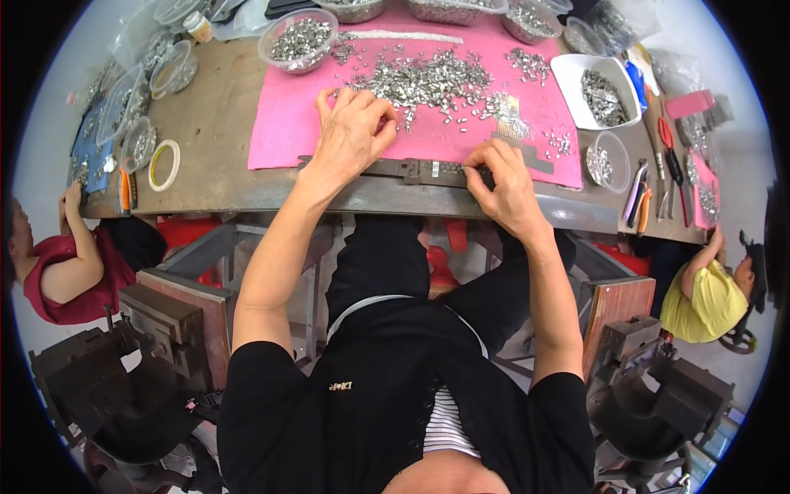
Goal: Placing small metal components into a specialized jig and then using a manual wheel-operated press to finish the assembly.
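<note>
A heap of small silvery metal pieces (436,78) lies loose on the pink mat (276,136). My left hand (350,132) is at the heap's near left side, its fingers curled and thumb brought toward them; whatever is in them is hidden. Along the table's near edge runs a long dark metal fixture (395,170) with a small pale block on it. Over its right part, my right hand (504,179) pinches thumb and forefinger together at the fixture. Any piece between those fingertips is too small to make out.
Round tubs (298,45) and a white tray (605,90) of metal pieces surround the mat. Pliers and other hand tools (671,152) lie at right, a tape roll (164,165) at left. Co-workers sit at both sides, one in a red top (66,280), one in yellow (704,305).
</note>
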Tool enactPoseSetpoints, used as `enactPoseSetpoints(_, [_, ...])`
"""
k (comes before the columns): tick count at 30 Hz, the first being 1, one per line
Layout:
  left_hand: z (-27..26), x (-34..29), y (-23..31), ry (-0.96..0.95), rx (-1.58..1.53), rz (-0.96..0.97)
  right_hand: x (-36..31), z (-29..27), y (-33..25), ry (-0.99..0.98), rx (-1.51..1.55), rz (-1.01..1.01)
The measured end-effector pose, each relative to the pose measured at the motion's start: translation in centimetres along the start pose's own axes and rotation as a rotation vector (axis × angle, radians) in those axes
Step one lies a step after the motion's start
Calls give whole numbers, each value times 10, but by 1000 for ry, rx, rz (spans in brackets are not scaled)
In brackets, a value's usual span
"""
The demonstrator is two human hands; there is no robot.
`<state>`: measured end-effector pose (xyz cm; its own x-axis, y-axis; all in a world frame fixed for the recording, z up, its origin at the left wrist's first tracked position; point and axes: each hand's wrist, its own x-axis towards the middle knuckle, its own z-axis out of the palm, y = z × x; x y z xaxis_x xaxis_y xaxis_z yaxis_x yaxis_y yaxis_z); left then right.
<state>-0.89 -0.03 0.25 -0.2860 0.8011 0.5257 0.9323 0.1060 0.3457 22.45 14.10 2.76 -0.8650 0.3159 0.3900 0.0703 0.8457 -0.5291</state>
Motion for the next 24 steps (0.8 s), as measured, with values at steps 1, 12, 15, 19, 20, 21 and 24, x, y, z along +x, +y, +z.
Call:
enactPoseSetpoints(1, [0, 0, 0, -1, 1, 2, -2, 1, -1, 11, -42, -27])
enactPoseSetpoints(12, [-7, -7, 2, -19, -23, -42, 2, 0, -5, 4, -125, -107])
enactPoseSetpoints(15, [-6, -7, 2, -29, -19, -61, 27, 6, -7, 29, -69, -102])
enactPoseSetpoints(19, [-3, -7, 3, 7, -27, -92, 69, 42, 3, 87, -65, -89])
enactPoseSetpoints(20, [-2, -7, 5, 7, -27, -89, 77, 50, 6, 101, -109, -111])
enactPoseSetpoints(21, [-2, -7, 7, 28, 17, -66, 85, 58, 8, 113, -151, -134])
enactPoseSetpoints(24, [0, -6, 10, 52, 77, -35, 96, 68, 12, 61, -267, -178])
